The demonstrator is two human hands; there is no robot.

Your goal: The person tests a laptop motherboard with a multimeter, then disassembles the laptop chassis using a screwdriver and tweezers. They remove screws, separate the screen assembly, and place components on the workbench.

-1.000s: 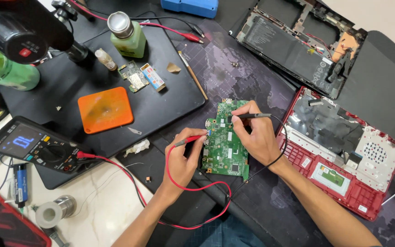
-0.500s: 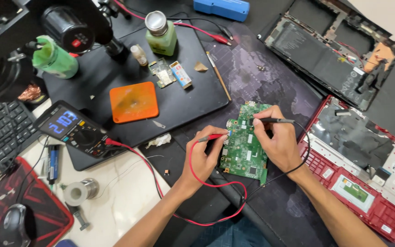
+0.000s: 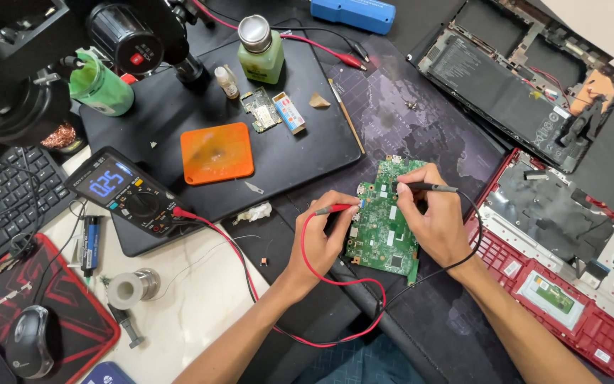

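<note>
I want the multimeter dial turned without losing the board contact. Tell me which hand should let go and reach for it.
Left, probably. The left hand with the red probe is on the same side as the multimeter. The right hand, holding the black probe over the green circuit board, would have to cross over.

Left of the circuit board (image 3: pixel 385 217): multimeter (image 3: pixel 126 195), solder spool (image 3: pixel 131 288). Right of it: opened laptop base (image 3: pixel 570 263). Behind it: silicone pad (image 3: pixel 217 153).

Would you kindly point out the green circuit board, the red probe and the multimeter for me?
green circuit board (image 3: pixel 381 231): head view, bare middle of the board between the hands.
red probe (image 3: pixel 334 209): head view, red handle in the left hand's fingers.
multimeter (image 3: pixel 126 192): head view, face between screen and dial.
</note>
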